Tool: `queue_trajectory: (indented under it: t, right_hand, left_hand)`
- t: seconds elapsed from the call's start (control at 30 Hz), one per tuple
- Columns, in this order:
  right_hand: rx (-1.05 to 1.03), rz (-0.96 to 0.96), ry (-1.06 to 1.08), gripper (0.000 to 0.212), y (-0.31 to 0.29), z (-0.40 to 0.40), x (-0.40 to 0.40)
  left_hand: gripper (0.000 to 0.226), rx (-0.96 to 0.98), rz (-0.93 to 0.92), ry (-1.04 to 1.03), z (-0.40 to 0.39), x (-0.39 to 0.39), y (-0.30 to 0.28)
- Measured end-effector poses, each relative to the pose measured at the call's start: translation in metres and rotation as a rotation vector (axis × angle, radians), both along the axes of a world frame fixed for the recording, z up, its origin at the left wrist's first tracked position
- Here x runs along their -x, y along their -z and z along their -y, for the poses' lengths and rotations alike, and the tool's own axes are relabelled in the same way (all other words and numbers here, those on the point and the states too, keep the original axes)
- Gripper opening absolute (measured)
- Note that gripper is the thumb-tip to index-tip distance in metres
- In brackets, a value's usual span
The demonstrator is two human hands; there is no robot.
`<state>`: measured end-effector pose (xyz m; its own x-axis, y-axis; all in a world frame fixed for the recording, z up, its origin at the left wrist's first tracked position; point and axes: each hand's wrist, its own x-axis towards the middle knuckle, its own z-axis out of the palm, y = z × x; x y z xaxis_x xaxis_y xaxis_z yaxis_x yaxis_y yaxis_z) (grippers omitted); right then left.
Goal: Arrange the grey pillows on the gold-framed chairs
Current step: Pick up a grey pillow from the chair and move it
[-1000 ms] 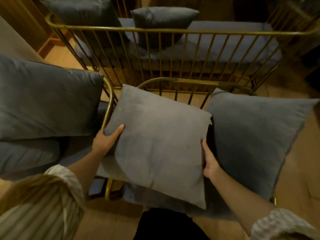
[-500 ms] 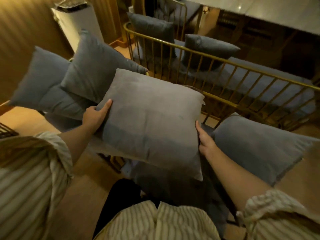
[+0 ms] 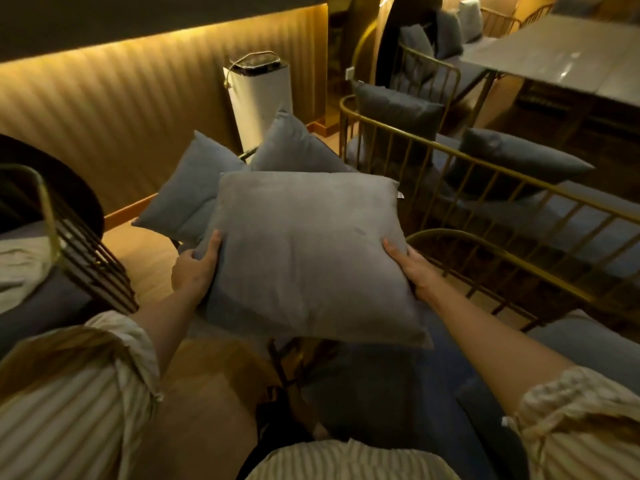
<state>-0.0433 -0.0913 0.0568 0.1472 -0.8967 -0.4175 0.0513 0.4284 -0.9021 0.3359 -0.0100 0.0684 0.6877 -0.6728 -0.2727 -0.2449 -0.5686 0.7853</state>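
We hold one grey pillow (image 3: 304,251) in the air in front of us, flat side up. Our left hand (image 3: 194,271) is clamped on its left edge and our right hand (image 3: 415,271) on its right edge, so the soft cover does not fold or sag in the middle. The hands are well apart, one at each side. Behind the pillow, two other pillows (image 3: 221,188) already lean together on a seat near the wall (their chair is mostly hidden). At the right stands a gold-framed chair (image 3: 491,258), its seat below our right arm. We judge the pillow is being carried toward the left seat.
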Motion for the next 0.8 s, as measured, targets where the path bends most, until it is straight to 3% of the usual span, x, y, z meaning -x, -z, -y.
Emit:
queue_trajectory:
  t: [0.1, 0.27, 0.4, 0.5, 0.63, 0.8]
  right_hand:
    - [0.044, -0.016, -0.035, 0.120, -0.001, 0.047, -0.038]
    - [0.027, -0.079, -0.038, 0.101, -0.007, 0.125, -0.088]
    - [-0.047, -0.091, 0.005, 0.122, 0.013, 0.174, -0.113]
    - [-0.094, -0.156, 0.066, 0.109, 0.033, 0.186, -0.129]
    - [-0.152, -0.218, 0.064, 0.141, 0.059, 0.183, -0.153]
    - [-0.043, -0.374, 0.150, 0.112, 0.071, 0.193, -0.172]
  left_hand:
    - [0.112, 0.016, -0.006, 0.028, 0.037, -0.037, 0.006]
    - [0.103, 0.050, -0.040, 0.099, 0.120, -0.082, 0.024]
    - [0.115, 0.011, -0.101, 0.220, 0.186, -0.101, 0.050]
    - [0.139, -0.059, -0.198, 0.332, 0.223, -0.103, 0.078]
    - [0.153, -0.161, -0.333, 0.363, 0.254, -0.089, 0.112]
    - [0.148, -0.205, -0.289, 0.332, 0.277, -0.088, 0.127]
